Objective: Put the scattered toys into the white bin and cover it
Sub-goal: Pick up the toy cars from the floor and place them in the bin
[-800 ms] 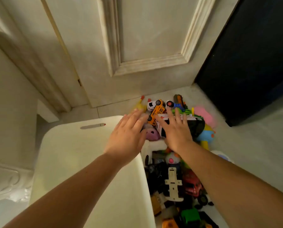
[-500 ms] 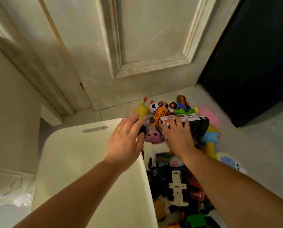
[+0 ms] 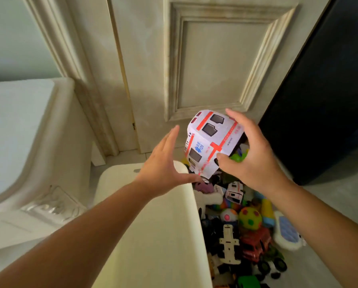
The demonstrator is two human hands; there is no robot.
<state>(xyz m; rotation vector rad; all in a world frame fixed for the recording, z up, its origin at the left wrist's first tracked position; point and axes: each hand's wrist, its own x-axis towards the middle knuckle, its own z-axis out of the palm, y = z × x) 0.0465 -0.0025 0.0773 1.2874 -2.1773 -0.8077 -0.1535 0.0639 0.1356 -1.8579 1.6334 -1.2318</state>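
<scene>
My right hand (image 3: 255, 161) grips a big white toy ambulance (image 3: 211, 142) with red stripes and holds it tilted in the air above the toy pile. Just left of the ambulance is my left hand (image 3: 163, 169), fingers straight, its thumb close under the ambulance's lower end. The white bin (image 3: 153, 235) stands below my left arm, showing a flat white top. To its right, several toys lie heaped on the floor: a small white ambulance (image 3: 234, 191), a spotted yellow-green ball (image 3: 249, 218), a red truck (image 3: 255, 244), a white car chassis (image 3: 229, 244) and a purple pig (image 3: 204, 187).
A cream panelled door (image 3: 215, 69) rises straight ahead. A tall dark cabinet (image 3: 323, 100) closes off the right side. White moulded furniture (image 3: 28, 142) fills the left. Grey floor (image 3: 340, 204) shows right of the toy pile.
My right hand has lifted the big ambulance off the toy pile and tipped it. My left hand has risen from the bin's top to beside the ambulance.
</scene>
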